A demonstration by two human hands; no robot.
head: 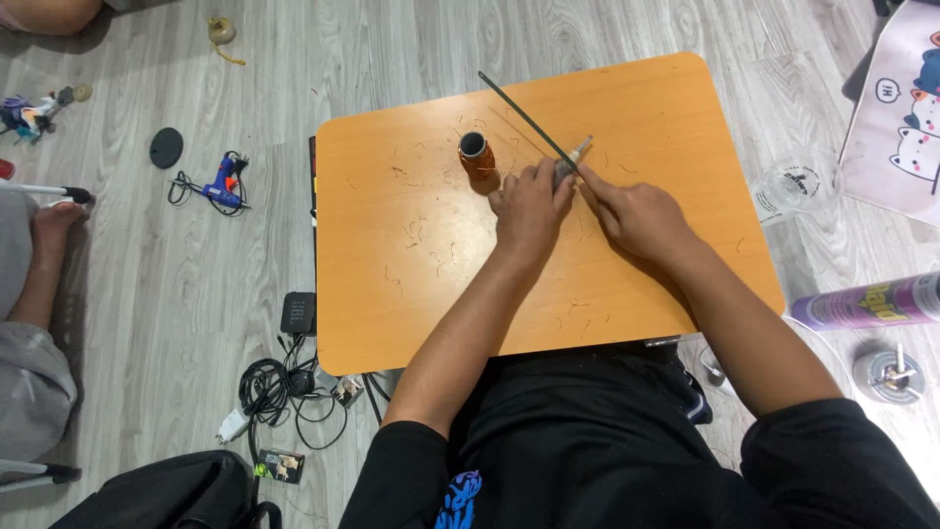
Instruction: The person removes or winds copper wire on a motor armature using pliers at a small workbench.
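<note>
Orange table (411,294): both hands (534,206) (636,216) grip rod (524,116) mid-top, edges distant.

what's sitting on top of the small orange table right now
On the orange table: a spool of copper-coloured wire, scattered wire scraps, and a thin dark rod held by the left hand and right hand. The hands cover the rod's near end.

A thin dark rod (524,116) runs slantwise, its near end pinched between the left hand (529,208) and right hand (636,214), its far end pointing up and away to the left of them. A small grey tool (573,162) sits at the fingertips against the rod. A copper-coloured wire spool (476,154) stands upright just left of the left hand.
</note>
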